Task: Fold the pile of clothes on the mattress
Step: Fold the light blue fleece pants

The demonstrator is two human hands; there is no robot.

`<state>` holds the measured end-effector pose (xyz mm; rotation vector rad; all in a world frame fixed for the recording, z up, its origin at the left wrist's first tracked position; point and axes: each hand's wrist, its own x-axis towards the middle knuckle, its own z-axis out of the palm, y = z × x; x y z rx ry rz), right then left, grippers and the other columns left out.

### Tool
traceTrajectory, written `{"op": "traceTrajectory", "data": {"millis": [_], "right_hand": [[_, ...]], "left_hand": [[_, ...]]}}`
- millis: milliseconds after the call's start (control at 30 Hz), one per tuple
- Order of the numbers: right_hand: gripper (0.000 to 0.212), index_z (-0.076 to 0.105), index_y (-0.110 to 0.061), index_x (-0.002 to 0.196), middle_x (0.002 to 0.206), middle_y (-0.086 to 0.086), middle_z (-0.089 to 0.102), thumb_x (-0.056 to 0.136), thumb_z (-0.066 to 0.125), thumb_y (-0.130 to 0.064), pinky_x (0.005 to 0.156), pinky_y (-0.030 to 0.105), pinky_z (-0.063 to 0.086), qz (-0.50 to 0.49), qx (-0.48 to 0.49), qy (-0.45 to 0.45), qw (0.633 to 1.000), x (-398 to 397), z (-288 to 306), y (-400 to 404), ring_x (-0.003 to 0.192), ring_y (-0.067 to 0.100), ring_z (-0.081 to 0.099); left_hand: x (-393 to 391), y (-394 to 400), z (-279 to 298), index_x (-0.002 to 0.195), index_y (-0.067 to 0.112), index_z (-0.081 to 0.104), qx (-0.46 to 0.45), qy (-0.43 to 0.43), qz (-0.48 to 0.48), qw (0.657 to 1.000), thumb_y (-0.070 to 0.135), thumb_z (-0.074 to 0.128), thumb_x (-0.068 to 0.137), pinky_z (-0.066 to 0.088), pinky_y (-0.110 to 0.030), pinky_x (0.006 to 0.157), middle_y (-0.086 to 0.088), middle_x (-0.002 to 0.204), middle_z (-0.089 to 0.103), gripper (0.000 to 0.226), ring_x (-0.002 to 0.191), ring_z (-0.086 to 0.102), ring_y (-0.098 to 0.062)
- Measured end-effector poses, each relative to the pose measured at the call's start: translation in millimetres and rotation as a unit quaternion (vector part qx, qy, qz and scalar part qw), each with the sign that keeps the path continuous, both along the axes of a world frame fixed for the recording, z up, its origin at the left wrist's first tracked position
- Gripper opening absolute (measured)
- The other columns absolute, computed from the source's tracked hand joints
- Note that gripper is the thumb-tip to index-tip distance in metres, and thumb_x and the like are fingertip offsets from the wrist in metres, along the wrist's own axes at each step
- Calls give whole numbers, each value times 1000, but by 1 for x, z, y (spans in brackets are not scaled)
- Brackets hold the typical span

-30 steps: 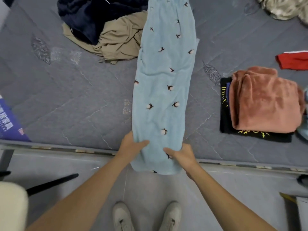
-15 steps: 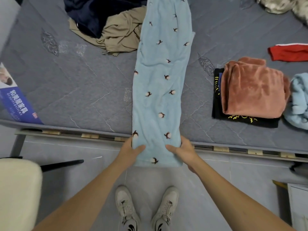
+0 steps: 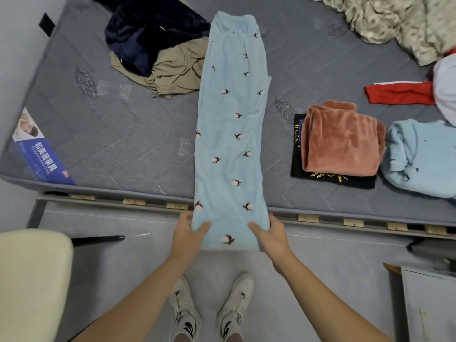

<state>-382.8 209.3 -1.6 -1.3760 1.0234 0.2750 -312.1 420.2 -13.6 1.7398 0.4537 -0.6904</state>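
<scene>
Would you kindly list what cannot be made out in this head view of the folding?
- Both hands' fingers, left hand and right hand: hidden under the blue trousers.
- Black garment: mostly covered by the folded pink fleece.
- White cloth: cut off by the right edge.

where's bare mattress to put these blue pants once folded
The widest bare patch lies left of the blue pants, below the tan garment. A narrow strip separates the pants from the pink stack. The right side is crowded.
</scene>
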Motion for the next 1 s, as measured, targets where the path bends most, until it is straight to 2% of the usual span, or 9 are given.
{"op": "traceTrajectory", "data": {"millis": [100,167,233,300,400,567,700,867,1000], "right_hand": [[33,58,-15,121,115,3,71,93,75,-14,75,30,59,-14,-25,-20,999,18,19,-12,97,15,71],[45,53,-21,129,117,0,68,92,76,-14,73,27,57,-25,-22,-48,998,30,30,-21,98,13,69],[48,52,-29,132,117,1,68,93,74,-13,67,26,58,-36,12,-69,997,41,42,-29,96,14,70],[36,60,-27,126,120,4,68,94,72,-14,66,32,61,-45,46,-71,995,57,51,-39,97,18,71],[15,69,-12,110,122,11,67,95,70,-15,69,38,63,-69,115,-65,989,93,59,-56,104,26,68],[22,70,-3,111,108,20,74,97,61,-19,80,39,62,-90,228,-109,963,160,72,-89,97,30,74],[26,70,-3,115,106,16,72,96,60,-18,79,34,62,-69,211,-95,970,210,57,-108,96,25,73],[27,66,-4,121,95,11,75,99,63,-19,73,33,63,-112,184,-78,973,286,37,-127,80,20,77],[38,61,-1,132,93,12,73,99,64,-20,76,36,65,-130,161,-81,975,364,19,-144,76,21,75]], "left_hand": [[21,-12,19,126,32,51,-8,-68,-7,998,16,77,92,60,-42,88,0,118,68,45,104,69,-19],[34,-22,33,132,32,51,-37,-69,-7,997,12,72,96,62,-41,77,-3,115,70,46,96,72,-20],[46,-29,47,127,26,58,-47,-59,-11,997,7,65,98,62,-39,58,-4,107,72,36,82,72,-21],[62,-37,63,117,19,65,-48,-43,-6,998,4,60,97,59,-36,51,-7,104,69,25,78,70,-25],[96,-50,80,109,12,71,-64,-6,18,998,6,58,97,59,-33,49,-16,96,72,18,68,71,-34],[166,-76,82,114,11,72,-106,16,58,992,17,60,98,58,-32,53,-23,100,76,21,72,75,-35],[210,-90,69,120,9,68,-127,36,68,989,22,62,98,62,-36,61,-21,101,77,27,83,77,-35],[282,-112,47,120,3,67,-165,48,99,980,22,64,99,62,-40,74,-21,101,77,28,87,76,-38],[362,-135,25,125,0,65,-182,48,94,978,27,65,101,63,-40,76,-21,102,77,36,82,77,-33]]}}
